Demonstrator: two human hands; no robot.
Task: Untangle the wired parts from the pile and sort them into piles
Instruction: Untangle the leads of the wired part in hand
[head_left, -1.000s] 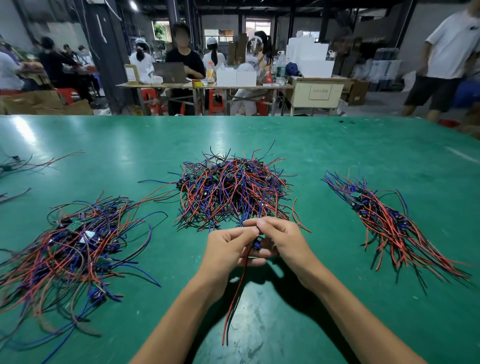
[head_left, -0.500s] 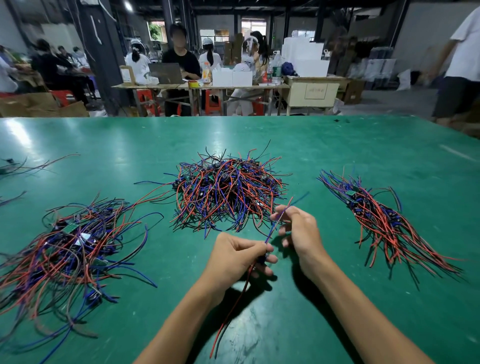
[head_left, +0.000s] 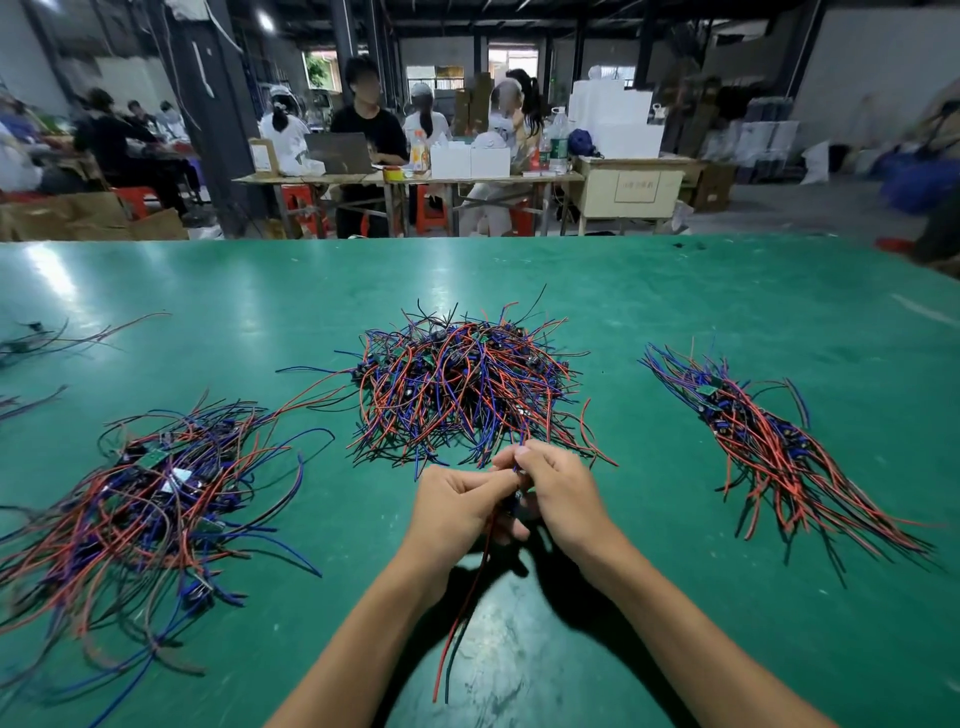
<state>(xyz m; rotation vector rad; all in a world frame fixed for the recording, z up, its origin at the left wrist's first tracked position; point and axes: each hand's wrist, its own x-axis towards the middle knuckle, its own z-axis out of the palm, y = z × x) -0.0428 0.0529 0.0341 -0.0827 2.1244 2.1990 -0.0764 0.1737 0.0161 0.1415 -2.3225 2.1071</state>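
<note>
Head view: both hands meet over the green worktop (head_left: 675, 291), just in front of the central tangled pile (head_left: 462, 384). Left hand (head_left: 457, 506) and right hand (head_left: 563, 493) have their fingers curled around one wired part (head_left: 467, 592), whose red and dark leads hang down between the wrists. A loose sorted pile (head_left: 140, 509) lies at left; a straighter bundle (head_left: 769, 452) lies at right.

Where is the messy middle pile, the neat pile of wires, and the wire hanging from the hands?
messy middle pile (head_left: 462, 384), head view, centre of the tangle
neat pile (head_left: 769, 447), head view, middle of the bundle
hanging wire (head_left: 465, 603), head view, red strand below the hands
</note>
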